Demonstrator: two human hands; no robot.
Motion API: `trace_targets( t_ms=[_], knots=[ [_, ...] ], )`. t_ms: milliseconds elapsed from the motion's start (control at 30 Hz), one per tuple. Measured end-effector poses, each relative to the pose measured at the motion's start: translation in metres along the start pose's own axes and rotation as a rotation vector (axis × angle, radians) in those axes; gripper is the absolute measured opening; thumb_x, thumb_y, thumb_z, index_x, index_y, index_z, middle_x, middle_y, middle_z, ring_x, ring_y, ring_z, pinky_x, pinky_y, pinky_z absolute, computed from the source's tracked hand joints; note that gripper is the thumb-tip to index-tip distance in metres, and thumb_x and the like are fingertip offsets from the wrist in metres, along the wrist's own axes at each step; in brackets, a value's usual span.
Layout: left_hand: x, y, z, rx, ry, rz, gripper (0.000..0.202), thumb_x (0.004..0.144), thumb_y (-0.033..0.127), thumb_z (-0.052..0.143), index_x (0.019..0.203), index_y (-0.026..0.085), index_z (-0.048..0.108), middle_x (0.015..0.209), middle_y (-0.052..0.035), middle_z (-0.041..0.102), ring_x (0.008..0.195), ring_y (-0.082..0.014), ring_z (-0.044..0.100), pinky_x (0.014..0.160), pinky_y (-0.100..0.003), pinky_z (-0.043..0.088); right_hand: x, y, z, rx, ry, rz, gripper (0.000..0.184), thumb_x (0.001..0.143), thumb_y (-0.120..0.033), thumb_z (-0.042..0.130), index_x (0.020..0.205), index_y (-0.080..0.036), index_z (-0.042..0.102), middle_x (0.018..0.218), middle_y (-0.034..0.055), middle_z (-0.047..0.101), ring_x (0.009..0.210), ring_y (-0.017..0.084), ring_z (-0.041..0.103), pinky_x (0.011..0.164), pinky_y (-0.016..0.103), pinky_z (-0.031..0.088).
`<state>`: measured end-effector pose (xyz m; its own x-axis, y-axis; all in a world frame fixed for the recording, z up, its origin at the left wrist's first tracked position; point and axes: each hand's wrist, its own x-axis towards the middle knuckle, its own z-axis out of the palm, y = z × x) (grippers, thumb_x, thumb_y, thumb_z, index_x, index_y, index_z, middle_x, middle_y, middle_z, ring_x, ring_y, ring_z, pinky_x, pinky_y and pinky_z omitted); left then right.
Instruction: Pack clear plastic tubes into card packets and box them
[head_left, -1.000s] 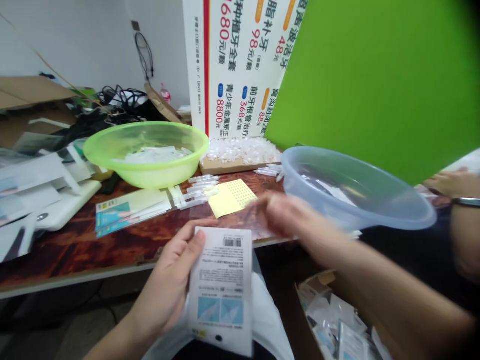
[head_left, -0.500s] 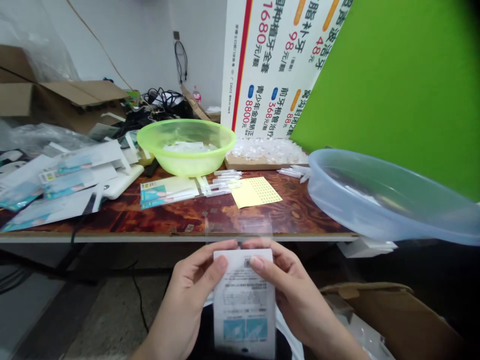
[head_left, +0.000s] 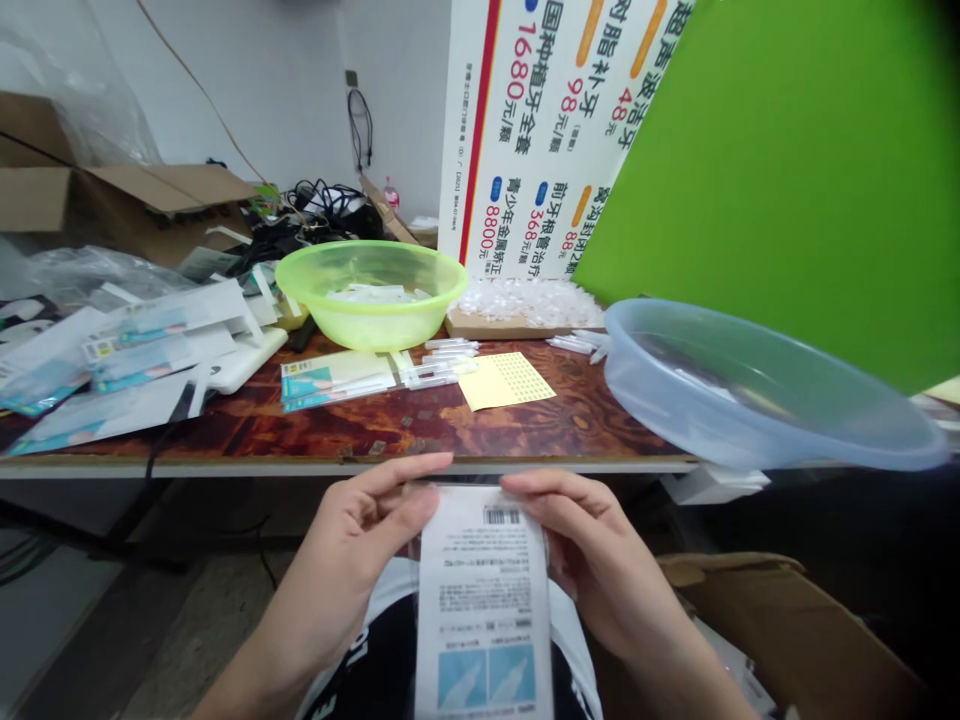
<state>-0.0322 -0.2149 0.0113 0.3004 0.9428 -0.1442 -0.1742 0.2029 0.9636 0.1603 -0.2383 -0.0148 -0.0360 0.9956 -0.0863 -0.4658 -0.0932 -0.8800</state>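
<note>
Holding a white, text-printed rectangular packet (head_left: 484, 590) with clear plastic margins over the lap (head_left: 386, 655), nearside of the brown marbled worktop (head_left: 495, 435). Pinching its upper corners with left hand (head_left: 360, 545) and right hand (head_left: 596, 550). Could slip lapward on loosening either pinch on likely slick plastic; could crease under uneven squeezing.

The table (head_left: 300, 437) carries a green basin (head_left: 371, 327), yellow sheet (head_left: 507, 381), packets (head_left: 341, 378) — and apparently plastic tubes (head_left: 431, 375).
</note>
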Motion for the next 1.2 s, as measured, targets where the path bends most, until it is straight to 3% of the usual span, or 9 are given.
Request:
trace_targets(
  t_ms=[100, 200, 267, 400, 533, 733, 867, 1000, 1200],
  knots=[
    [0.000, -0.004, -0.007, 0.067, 0.025, 0.071, 0.021, 0.078, 0.034, 0.078, 0.096, 0.022, 0.075, 0.074, -0.0023, 0.074, 0.066, -0.0138, 0.066, 0.062, -0.020, 0.052, 0.001, 0.000, -0.008, 0.068, 0.015, -0.074, 0.015, 0.074, -0.032, 0.072, 0.080, -0.019, 0.078, 0.040, -0.0073, 0.038, 0.035, 0.004, 0.024, 0.036, 0.018, 0.015],
    [0.000, -0.005, -0.009, 0.028, 0.103, 0.147, 0.016, 0.075, 0.032, 0.080, 0.086, 0.022, 0.074, 0.066, 0.0001, 0.071, 0.059, -0.0123, 0.064, 0.056, -0.018, 0.050, 0.005, -0.001, -0.014, 0.169, 0.060, -0.245, 0.009, 0.076, -0.030, 0.071, 0.078, -0.022, 0.076, 0.041, -0.0095, 0.031, 0.035, 0.003, 0.021, 0.039, 0.018, 0.017],
    [0.001, -0.005, -0.006, 0.010, 0.123, 0.166, 0.016, 0.073, 0.030, 0.082, 0.084, 0.021, 0.073, 0.064, 0.0006, 0.071, 0.057, -0.0117, 0.064, 0.054, -0.017, 0.050, 0.007, -0.002, -0.013, 0.188, 0.027, -0.299, 0.014, 0.078, -0.034, 0.071, 0.084, -0.023, 0.076, 0.045, -0.0091, 0.032, 0.038, 0.003, 0.023, 0.041, 0.018, 0.020],
    [0.004, -0.002, 0.004, -0.048, 0.042, 0.071, 0.028, 0.075, 0.032, 0.081, 0.099, 0.023, 0.070, 0.067, -0.0007, 0.073, 0.060, -0.0161, 0.068, 0.057, -0.022, 0.055, 0.006, -0.001, -0.003, 0.077, -0.163, -0.162, 0.029, 0.078, -0.043, 0.075, 0.099, -0.023, 0.075, 0.058, -0.0046, 0.049, 0.045, 0.004, 0.033, 0.043, 0.016, 0.026],
    [0.005, 0.001, 0.006, -0.039, 0.018, 0.022, 0.030, 0.077, 0.032, 0.080, 0.104, 0.021, 0.071, 0.072, -0.0025, 0.074, 0.069, -0.0177, 0.070, 0.064, -0.024, 0.056, 0.006, -0.002, 0.003, -0.028, -0.105, -0.109, 0.013, 0.077, -0.033, 0.079, 0.085, -0.023, 0.077, 0.071, 0.0016, 0.065, 0.059, 0.009, 0.053, 0.051, 0.018, 0.039],
    [0.002, -0.002, -0.008, 0.119, -0.085, 0.091, 0.021, 0.087, 0.036, 0.069, 0.104, 0.025, 0.074, 0.091, -0.0036, 0.074, 0.077, -0.0170, 0.068, 0.070, -0.024, 0.055, 0.006, 0.005, -0.009, -0.140, -0.012, -0.220, 0.014, 0.077, -0.034, 0.078, 0.087, -0.025, 0.081, 0.057, -0.0012, 0.057, 0.045, 0.004, 0.030, 0.042, 0.018, 0.024],
    [0.001, -0.009, -0.011, 0.165, -0.044, 0.160, 0.017, 0.088, 0.037, 0.067, 0.101, 0.028, 0.072, 0.073, 0.0002, 0.070, 0.065, -0.0137, 0.062, 0.061, -0.019, 0.050, 0.008, 0.015, -0.016, -0.173, -0.017, -0.285, 0.012, 0.079, -0.030, 0.073, 0.086, -0.027, 0.082, 0.062, 0.0009, 0.062, 0.046, 0.006, 0.033, 0.042, 0.020, 0.023],
    [0.002, -0.015, -0.012, 0.155, 0.078, 0.256, 0.012, 0.085, 0.033, 0.069, 0.078, 0.024, 0.072, 0.065, 0.0015, 0.063, 0.056, -0.0113, 0.054, 0.054, -0.018, 0.043, 0.013, 0.021, -0.015, -0.134, -0.082, -0.389, 0.018, 0.080, -0.021, 0.065, 0.075, -0.027, 0.081, 0.061, 0.0001, 0.061, 0.046, 0.007, 0.033, 0.043, 0.021, 0.023],
    [0.003, -0.020, -0.017, 0.140, -0.018, 0.275, 0.024, 0.087, 0.031, 0.064, 0.066, 0.020, 0.069, 0.066, -0.0015, 0.063, 0.062, -0.0145, 0.055, 0.059, -0.023, 0.042, 0.014, 0.025, -0.017, -0.143, -0.138, -0.469, 0.026, 0.080, -0.013, 0.060, 0.073, -0.028, 0.080, 0.059, -0.0006, 0.054, 0.050, 0.009, 0.037, 0.046, 0.024, 0.021]
  ],
)
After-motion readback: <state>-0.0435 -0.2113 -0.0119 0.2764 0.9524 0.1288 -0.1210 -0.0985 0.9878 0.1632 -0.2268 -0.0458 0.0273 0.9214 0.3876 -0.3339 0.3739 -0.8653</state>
